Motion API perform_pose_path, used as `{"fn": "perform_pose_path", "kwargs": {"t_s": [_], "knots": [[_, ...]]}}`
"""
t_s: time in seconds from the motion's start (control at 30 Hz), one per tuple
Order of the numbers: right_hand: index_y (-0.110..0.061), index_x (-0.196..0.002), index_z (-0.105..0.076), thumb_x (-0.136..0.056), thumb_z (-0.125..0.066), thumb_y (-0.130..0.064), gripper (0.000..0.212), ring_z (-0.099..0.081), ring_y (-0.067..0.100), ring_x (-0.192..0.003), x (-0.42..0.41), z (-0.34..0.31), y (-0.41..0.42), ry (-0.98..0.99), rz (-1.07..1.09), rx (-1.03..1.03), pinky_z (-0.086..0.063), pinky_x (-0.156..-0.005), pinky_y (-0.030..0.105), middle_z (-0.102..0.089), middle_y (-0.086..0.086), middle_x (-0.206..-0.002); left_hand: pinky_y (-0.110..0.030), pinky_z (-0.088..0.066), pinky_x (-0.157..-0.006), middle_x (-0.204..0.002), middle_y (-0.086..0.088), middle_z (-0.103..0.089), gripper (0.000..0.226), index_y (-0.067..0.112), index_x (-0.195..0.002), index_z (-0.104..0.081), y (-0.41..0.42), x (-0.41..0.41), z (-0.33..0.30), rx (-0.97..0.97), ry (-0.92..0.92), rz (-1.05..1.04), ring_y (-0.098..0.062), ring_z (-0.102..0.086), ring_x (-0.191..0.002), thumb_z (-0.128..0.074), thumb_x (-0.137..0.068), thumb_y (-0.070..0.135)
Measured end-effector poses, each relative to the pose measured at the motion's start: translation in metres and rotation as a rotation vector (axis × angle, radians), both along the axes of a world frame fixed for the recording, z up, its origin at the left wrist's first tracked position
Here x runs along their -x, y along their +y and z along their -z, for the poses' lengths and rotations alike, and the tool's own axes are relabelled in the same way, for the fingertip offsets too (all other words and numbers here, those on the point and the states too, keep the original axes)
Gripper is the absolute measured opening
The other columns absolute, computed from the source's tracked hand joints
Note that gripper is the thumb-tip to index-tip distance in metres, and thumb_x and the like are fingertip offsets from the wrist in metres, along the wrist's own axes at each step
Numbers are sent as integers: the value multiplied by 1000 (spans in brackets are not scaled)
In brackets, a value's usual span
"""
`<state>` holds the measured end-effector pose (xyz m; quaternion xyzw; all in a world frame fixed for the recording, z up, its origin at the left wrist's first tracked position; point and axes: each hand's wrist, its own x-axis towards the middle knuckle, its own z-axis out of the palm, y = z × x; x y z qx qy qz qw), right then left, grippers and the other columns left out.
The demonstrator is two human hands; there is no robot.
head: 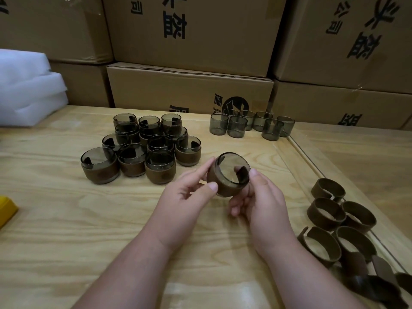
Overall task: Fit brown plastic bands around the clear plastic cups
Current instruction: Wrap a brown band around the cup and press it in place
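Both hands hold one clear smoky cup (230, 169) tilted toward me above the wooden table (66, 215); a brown band (217, 182) wraps its side. My left hand (185, 197) pinches the band at the cup's left with thumb and fingertips. My right hand (258, 201) cups it from below and the right, thumb on the rim. Several banded cups (142, 150) stand stacked in a cluster to the left. Several bare clear cups (249, 124) stand at the back. Several loose brown bands (341, 226) lie at the right.
Stacked cardboard boxes (191, 85) wall off the back of the table. White foam sheets (24, 88) lie at the far left. A yellow object (5, 209) pokes in at the left edge. A raised seam (312, 161) in the table runs along the right side.
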<state>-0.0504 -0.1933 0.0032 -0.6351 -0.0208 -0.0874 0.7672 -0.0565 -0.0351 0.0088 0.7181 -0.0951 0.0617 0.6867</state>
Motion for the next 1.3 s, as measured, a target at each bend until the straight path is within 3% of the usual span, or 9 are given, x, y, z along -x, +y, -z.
{"fn": "perform_pose_path", "kwargs": {"t_s": [0.2, 0.43, 0.57, 0.7, 0.8, 0.9, 1.03, 1.17, 1.3], "knots": [[-30, -89, -76, -85, -58, -60, 36, -57, 19, -54, 3, 0, -1, -41, -57, 72, -49, -52, 26, -58, 6, -59, -12, -52, -70, -77, 5, -77, 39, 30, -135, -63, -5, -1, 3, 44, 9, -69, 0, -69, -70, -65, -97, 22], [-39, -118, -69, -68, -75, -58, 53, -52, 5, -63, 3, 7, 6, -115, -7, 337, -45, -59, 19, -55, -12, -67, -31, -53, -74, -72, -1, -75, 53, 26, -122, -65, -4, -5, 9, 131, 59, -101, -8, -70, -69, -67, -76, 52], [-34, -120, -68, -70, -77, -51, 53, -67, 5, -101, 0, 9, 6, -121, 72, 391, -54, -82, 22, -69, -11, -114, -21, -52, -65, -64, 3, -69, 46, 29, -117, -63, -3, -6, 9, 52, 77, -108, -6, -65, -65, -62, -81, 57], [-39, -128, -61, -79, -78, -45, 52, -68, -3, -104, 0, 10, 5, -99, 54, 333, -53, -83, 15, -72, -14, -114, -18, -43, -51, -58, 3, -63, 21, 24, -102, -68, -3, -5, 11, 21, 54, -102, -8, -53, -51, -59, -98, 43], [-49, -135, -51, -86, -68, -51, 52, -68, 3, -106, 2, 9, 4, -84, 30, 291, -54, -88, 23, -69, -10, -118, -24, -51, -64, -67, 5, -64, 13, 25, -98, -67, -5, -6, 11, 48, 19, -85, -9, -58, -63, -64, -99, 38], [-42, -128, -56, -89, -56, -51, 40, -68, 3, -107, 4, 6, 3, -95, -23, 227, -54, -85, 21, -71, -10, -118, -36, -55, -79, -82, -3, -70, 34, 40, -116, -61, -6, -6, 14, -14, -2, -4, -11, -64, -77, -66, -86, 55], [-36, -131, -53, -94, -50, -50, 40, -68, 0, -107, 6, 5, 5, -75, -168, 241, -52, -85, 14, -71, -19, -117, -21, -52, -65, -73, 12, -71, 40, 50, -115, -60, -5, -2, 13, -56, -34, 79, -5, -64, -66, -54, -81, 69], [-38, -126, -60, -80, -57, -63, 53, -69, 9, -110, 5, 6, 5, -32, -178, 193, -53, -88, 29, -73, -8, -120, -67, -55, -84, -97, -20, -74, 40, 37, -112, -63, -9, -3, 14, 72, 33, 128, -49, -68, -92, -61, -82, 64], [-39, -117, -65, -78, -56, -63, 47, -69, 10, -102, 4, 7, 6, -30, -162, 178, -51, -81, 31, -74, -6, -114, -56, -54, -72, -80, -5, -72, 42, 37, -110, -63, -7, -3, 15, 8, 18, 124, -20, -63, -65, -57, -83, 68]]}}
